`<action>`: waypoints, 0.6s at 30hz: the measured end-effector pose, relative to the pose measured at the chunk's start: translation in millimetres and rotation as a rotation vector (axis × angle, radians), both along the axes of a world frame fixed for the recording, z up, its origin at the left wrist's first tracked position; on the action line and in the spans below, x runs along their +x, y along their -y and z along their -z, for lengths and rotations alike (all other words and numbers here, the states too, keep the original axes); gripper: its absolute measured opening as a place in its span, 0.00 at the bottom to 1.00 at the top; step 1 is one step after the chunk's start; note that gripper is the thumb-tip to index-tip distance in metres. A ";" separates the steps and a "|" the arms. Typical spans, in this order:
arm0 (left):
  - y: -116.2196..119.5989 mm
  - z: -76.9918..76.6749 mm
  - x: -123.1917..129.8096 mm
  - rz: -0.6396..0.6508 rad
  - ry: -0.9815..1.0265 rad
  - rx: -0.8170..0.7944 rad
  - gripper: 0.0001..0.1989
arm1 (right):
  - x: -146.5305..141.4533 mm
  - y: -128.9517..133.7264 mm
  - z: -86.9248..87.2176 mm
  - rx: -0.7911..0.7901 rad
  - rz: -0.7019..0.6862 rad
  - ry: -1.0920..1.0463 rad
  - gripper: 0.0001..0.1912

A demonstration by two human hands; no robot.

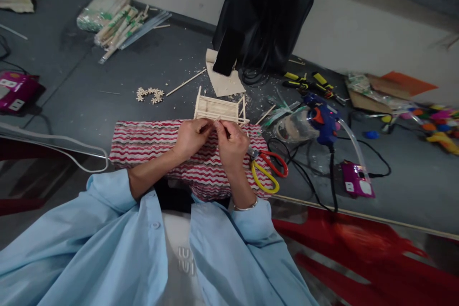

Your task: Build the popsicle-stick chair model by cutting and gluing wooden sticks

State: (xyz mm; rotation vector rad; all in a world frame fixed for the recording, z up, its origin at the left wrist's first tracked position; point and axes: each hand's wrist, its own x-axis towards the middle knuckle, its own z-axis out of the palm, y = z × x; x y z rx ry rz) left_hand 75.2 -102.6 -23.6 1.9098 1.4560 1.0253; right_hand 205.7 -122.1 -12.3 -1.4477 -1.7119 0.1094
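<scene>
My left hand (192, 139) and my right hand (232, 143) meet with closed fingertips over a red-and-white wavy cloth (143, 141). What they pinch is too small to make out. Just beyond my fingers a small frame of thin wooden sticks (219, 107) rests on the table, its near edge by the cloth. Scissors (267, 170) with one red and one yellow handle lie beside my right wrist. To the left is a curved cluster of small wooden flower shapes (149, 95), and a loose stick (186, 81) lies between it and the frame.
A black phone (228, 52) leans against a black bag (265, 14) at the back. A blue glue gun (324, 119) stands by a clear container on the right, with cables around it. Pliers (308, 83) lie behind. Packaged sticks (120, 24) are at the back left.
</scene>
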 end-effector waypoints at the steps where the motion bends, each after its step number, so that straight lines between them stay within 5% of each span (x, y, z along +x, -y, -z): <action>1: 0.1 -0.1 0.0 0.003 -0.004 -0.003 0.11 | 0.1 0.0 0.2 0.004 -0.002 0.001 0.16; 18: -1.1 1.4 1.0 0.011 0.012 0.033 0.11 | 4.5 5.0 -3.9 -0.099 0.006 0.008 0.15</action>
